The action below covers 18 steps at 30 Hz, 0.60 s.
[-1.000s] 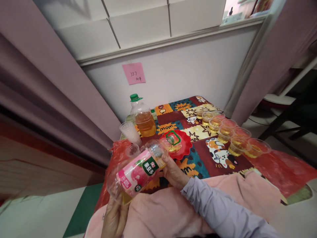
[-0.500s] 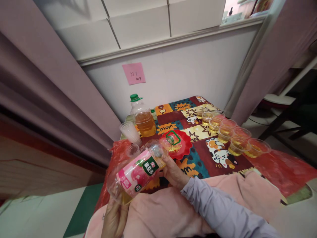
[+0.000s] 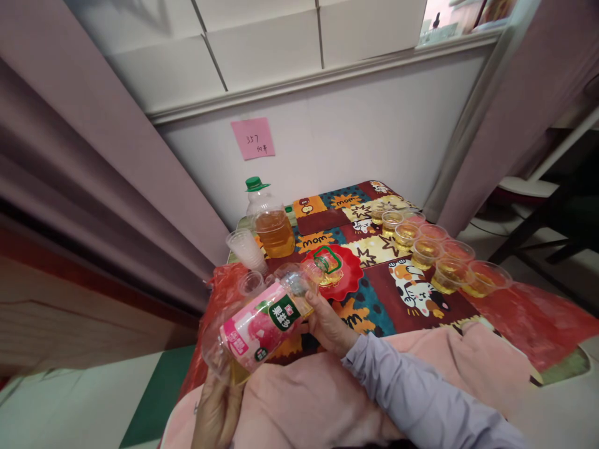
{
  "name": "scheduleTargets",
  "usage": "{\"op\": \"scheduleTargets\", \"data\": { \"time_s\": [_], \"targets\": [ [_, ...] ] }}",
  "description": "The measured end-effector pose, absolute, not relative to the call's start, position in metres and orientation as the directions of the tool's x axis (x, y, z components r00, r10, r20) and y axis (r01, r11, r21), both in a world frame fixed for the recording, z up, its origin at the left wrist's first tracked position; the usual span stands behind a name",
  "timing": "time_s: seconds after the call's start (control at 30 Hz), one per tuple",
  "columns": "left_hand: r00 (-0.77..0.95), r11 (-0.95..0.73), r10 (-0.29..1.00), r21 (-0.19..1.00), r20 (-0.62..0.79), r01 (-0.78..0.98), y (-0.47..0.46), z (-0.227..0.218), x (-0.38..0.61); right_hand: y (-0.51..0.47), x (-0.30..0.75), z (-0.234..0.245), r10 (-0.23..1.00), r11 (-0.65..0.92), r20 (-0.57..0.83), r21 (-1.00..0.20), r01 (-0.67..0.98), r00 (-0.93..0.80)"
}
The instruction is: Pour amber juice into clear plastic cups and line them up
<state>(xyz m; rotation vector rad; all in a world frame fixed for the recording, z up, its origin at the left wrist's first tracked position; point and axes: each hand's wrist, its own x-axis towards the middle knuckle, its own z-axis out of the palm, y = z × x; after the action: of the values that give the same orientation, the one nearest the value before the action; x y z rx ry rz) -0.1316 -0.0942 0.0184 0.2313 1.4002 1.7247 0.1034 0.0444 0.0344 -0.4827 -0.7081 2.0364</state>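
Note:
A large clear bottle with a pink label lies tilted between my hands, its mouth toward the upper right. My left hand grips the bottle's base from below. My right hand is closed around its neck end. The green-ringed mouth is over a plastic cup holding some yellow drink. That cup stands on a red scalloped plate. Left of the bottle's neck is a small clear cup, and behind it leans a stack of plastic cups.
A second bottle with a green cap, part full of amber drink, stands at the back left. Several filled cups line the right side. Red plastic film hangs over the edges, and pink cloth covers the front.
Almost nothing differs. Both hands keep the tilted bottle in the same place over the cup.

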Motion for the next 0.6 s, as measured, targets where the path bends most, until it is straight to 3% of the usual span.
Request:
{"op": "scheduleTargets", "data": {
  "time_s": [0.6],
  "targets": [
    [-0.581,-0.028,0.766,0.888,-0.276,-0.459,-0.0903,0.0134,-0.1323,0.0422,0.1045,0.0419,0.866,-0.4,-0.041,-0.654,-0.641,-0.498]
  ]
}}
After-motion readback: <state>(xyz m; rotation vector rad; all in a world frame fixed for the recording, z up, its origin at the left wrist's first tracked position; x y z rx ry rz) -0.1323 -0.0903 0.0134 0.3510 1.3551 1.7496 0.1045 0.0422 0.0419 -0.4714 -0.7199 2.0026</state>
